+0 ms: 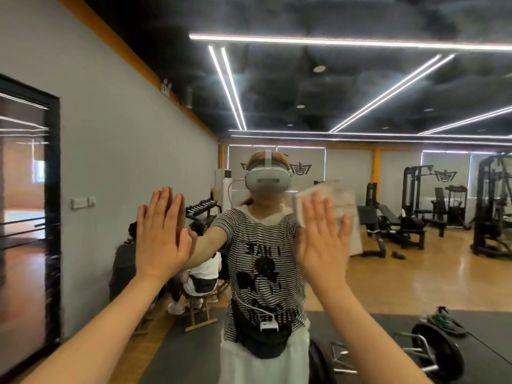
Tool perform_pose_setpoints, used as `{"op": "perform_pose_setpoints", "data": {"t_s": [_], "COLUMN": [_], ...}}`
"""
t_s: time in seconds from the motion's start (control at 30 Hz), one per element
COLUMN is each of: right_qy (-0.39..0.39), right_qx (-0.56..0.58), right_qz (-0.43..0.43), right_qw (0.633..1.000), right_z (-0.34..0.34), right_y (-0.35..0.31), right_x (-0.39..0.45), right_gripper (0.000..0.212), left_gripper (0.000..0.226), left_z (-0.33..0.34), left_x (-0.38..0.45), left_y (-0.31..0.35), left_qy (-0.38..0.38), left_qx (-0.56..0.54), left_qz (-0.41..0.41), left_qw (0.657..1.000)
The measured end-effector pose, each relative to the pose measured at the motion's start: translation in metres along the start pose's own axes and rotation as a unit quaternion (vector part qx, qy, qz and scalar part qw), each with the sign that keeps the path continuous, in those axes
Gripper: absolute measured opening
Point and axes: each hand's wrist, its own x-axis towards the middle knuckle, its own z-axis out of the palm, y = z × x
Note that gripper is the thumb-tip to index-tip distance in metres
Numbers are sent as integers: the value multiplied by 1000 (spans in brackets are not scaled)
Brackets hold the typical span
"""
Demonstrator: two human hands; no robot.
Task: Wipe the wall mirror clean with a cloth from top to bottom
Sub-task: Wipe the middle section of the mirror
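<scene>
Both arms are up in front of the wall mirror (388, 189), which fills nearly the whole view and throws back a gym hall. The left hand (160, 234) lies flat on the glass, its fingers (163, 206) straight and pressed close together, thumb out to the side, meeting its own reflection fingertip to fingertip. The right hand (321, 242) is flat too, fingers straight and slightly spread, pressing the cloth (332, 198) against the mirror. The pale cloth (a folded one, by the look of it) shows above and to the right of those fingers, its lower part blurred. Between the two hands stands the reflected person in a striped shirt (263, 261), with a white headset (267, 180) over the eyes and a black waist pouch (263, 342) low on the body. Below the right fingers, down at the floor, a barbell plate (435, 350) rests on a dark mat, with a dark spray bottle just beyond it. Far to the right of the cloth stand weight machines (493, 206) on a wooden floor. Left of the left fingers runs a grey wall with a black-framed door (55, 217), and light strips (332, 41) cross the dark ceiling above.
</scene>
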Motion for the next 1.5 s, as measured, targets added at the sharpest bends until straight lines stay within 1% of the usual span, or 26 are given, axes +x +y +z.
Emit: {"op": "perform_pose_setpoints", "data": {"t_s": [0.03,0.1,0.27,0.33,0.43,0.53,0.6,0.67,0.8,0.97,1.17,1.33,1.5], "right_qy": [4,17,57,58,46,23,17,19,24,23,36,60,64], "right_qx": [3,10,31,28,27,35,43,39,24,16,1,0,3], "right_qz": [37,77,156,141,79,32,30,33,33,36,46,55,49], "right_qw": [999,997,986,988,995,999,998,999,999,999,998,997,997], "right_z": [-3,-6,0,5,13,21,24,26,26,24,23,23,23], "right_y": [12,21,-11,-30,-73,-116,-127,-127,-127,-126,-128,-129,-130], "right_x": [-1,-1,3,3,2,-2,-5,-8,-7,-8,-7,-7,-7], "right_gripper": [59,57,59,61,66,61,58,56,64,54,60,57,56], "left_gripper": [67,66,66,66,66,66,66,66,64,65,66,67,67], "left_z": [0,-1,1,2,3,3,2,2,-1,-3,3,5,7], "left_x": [0,0,0,-1,-1,0,-1,-1,-1,-1,-3,-5,-5], "left_y": [1,2,2,2,1,1,1,1,0,-1,-5,-7,-7], "left_qy": [2,7,23,27,26,27,28,26,20,0,-7,-6,-2], "left_qx": [-3,-3,-10,-10,-8,-6,-3,2,-8,-15,-40,-32,-33], "left_qz": [2,7,4,1,4,8,10,14,12,14,19,24,27], "left_qw": [1000,1000,1000,1000,1000,1000,1000,1000,1000,1000,999,999,999]}}
